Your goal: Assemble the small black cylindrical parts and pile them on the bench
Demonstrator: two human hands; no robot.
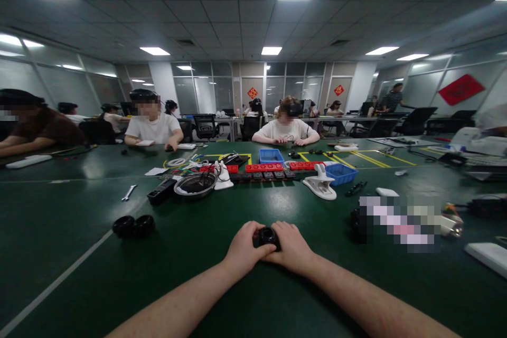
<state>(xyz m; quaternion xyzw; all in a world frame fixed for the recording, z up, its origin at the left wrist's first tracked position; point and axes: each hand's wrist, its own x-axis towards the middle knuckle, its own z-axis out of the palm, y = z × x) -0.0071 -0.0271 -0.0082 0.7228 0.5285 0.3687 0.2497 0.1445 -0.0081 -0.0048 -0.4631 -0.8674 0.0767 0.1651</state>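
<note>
- Black round part (pixel 268 234), a small ring-like piece, sits between both hands at the near middle of the table, low in the picture; it is the smallest thing listed, yet both hands are on it.
- Green table (pixel 59 222) is the largest thing; it fills the lower half of the view, with pale lines running across it.
- People sit on the far side of the table: one in a white shirt (pixel 153 128) to the left, another in a light shirt (pixel 285 130) near the middle. Their hands rest on the table, well apart from the person's own hands.
- Row of red and black blocks (pixel 269 171) lies across the middle of the table, beyond the hands.
- Metal bowl (pixel 195 185) stands left of this row, just beside a black box (pixel 161 190).
- Two blue trays: one (pixel 271 156) behind the row, one (pixel 341 173) at its right end.
- White clamp-like tool (pixel 320 184) lies near the right blue tray.
- Pair of black wheels (pixel 133 226) lies to the left of the hands, touching each other, apart from the hands.
- Small wrench (pixel 129 192) lies further left, near a pale line.
- Left hand (pixel 244 247) has its fingers curled closely around the left side of the black round part, thumb on top.
- Right hand (pixel 292 246) grips the right side of the same part, fingers bent narrow around it; the two hands nearly touch each other under it.
</note>
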